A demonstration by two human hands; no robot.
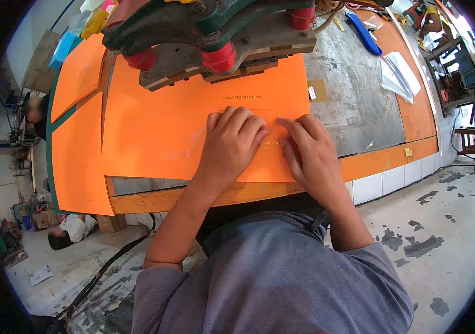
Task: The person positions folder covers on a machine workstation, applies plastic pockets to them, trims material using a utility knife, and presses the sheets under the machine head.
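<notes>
A large orange sheet [154, 122] with small printed lettering lies on the workbench beneath the head of a green and red press [220, 39]. My left hand [234, 139] rests on the sheet with its fingers curled, just below the printed line. To its right, my right hand [307, 146] touches the sheet's right part, fingers bent and slightly apart. Small gold lettering shows between the two hands. Whether anything small is under the left fingertips is hidden.
More orange sheets [76, 156] lie at the left on a green board. A blue-handled tool [363, 34] and clear plastic sleeves [400, 77] are at the right. The bench has a wooden front edge [371, 162]. One person [73, 229] is at the lower left, another at the far left.
</notes>
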